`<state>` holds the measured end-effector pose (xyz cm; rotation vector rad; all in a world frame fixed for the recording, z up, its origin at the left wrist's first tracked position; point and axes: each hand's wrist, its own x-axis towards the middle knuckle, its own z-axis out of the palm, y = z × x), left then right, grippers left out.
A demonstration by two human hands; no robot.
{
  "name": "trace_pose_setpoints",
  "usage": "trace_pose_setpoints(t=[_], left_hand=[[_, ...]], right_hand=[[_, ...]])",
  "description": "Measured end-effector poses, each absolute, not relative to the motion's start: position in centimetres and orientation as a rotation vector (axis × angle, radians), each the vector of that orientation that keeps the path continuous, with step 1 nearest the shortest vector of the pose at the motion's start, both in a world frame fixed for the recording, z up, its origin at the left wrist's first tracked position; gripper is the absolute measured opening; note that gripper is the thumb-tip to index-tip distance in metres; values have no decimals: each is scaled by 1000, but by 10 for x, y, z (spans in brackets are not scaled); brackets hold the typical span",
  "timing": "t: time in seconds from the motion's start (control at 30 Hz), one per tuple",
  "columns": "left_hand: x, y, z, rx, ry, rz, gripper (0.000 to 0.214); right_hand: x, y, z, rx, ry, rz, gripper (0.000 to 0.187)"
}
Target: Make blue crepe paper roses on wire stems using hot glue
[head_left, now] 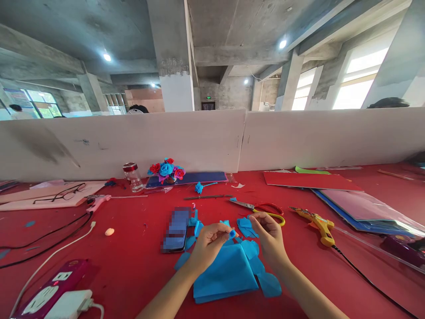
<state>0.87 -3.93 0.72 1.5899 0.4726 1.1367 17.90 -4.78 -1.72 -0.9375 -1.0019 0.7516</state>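
A phone [175, 230] is laid flat on the red desk [133, 261], just left of the work and within easy glance. The left hand [208, 243] is closed in a pinch on a small blue paper roll [233, 233], which is held tight just above the folded blue paper [226, 274]. The right hand [270, 234] is curled shut close beside the roll; whether anything is gripped cannot be told. Scissors [262, 207] and a yellow glue gun [320, 223] are kept near that hand.
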Motion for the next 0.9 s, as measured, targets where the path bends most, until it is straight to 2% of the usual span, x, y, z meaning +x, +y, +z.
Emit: trace_pose_setpoints(t=[0.33, 0.63, 0.9], left_hand=[[10, -39, 4, 1648, 423, 1160, 13], [11, -39, 4, 1763, 695, 1091, 19], [11, -31, -1, 1883, 865, 1181, 19]], right_hand=[[178, -49, -15, -953, -1024, 797, 19], [176, -50, -10, -951, -1037, 847, 21], [177, -51, -11, -919, -1095, 831, 19]])
